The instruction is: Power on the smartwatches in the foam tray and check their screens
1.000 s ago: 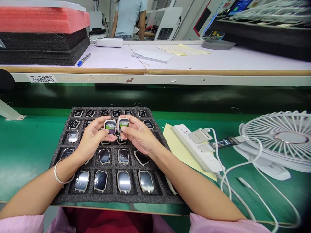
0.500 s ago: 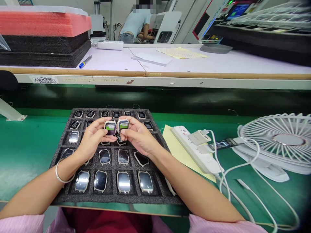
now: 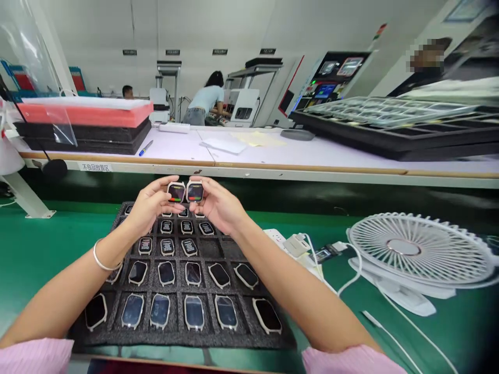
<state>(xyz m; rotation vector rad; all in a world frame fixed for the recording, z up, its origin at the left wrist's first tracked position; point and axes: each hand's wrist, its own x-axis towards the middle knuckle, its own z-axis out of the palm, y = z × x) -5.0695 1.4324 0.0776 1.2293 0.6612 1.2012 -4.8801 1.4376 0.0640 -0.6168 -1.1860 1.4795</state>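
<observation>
My left hand [image 3: 154, 201] grips one smartwatch body [image 3: 176, 192] by its edges, thumb along its side. Right beside it, my right hand [image 3: 216, 202] pinches a second smartwatch body [image 3: 195, 191]. Neither has a strap, and both lit screens face me with coloured bands low on the display. Beneath my hands lies a dark foam tray [image 3: 212, 248] with rows of pockets. Many pockets hold more watch bodies: those at the front, such as one light-framed watch [image 3: 194, 312], have dark screens, while several farther back show white text. My hands and forearms hide part of the tray.
A white fan [image 3: 405, 249] stands at the right on the green table, with a white power strip [image 3: 275, 238] and cables near it. Across the back runs a shelf [image 3: 218, 153] bearing red and black foam [image 3: 83, 117], a pen and stacked trays [image 3: 390, 122]. Other people are in the background.
My view has tilted upward, showing more of the room. Both hands have raised the two watches away from the tray. Their screens have changed from green bands to red and green ones.
</observation>
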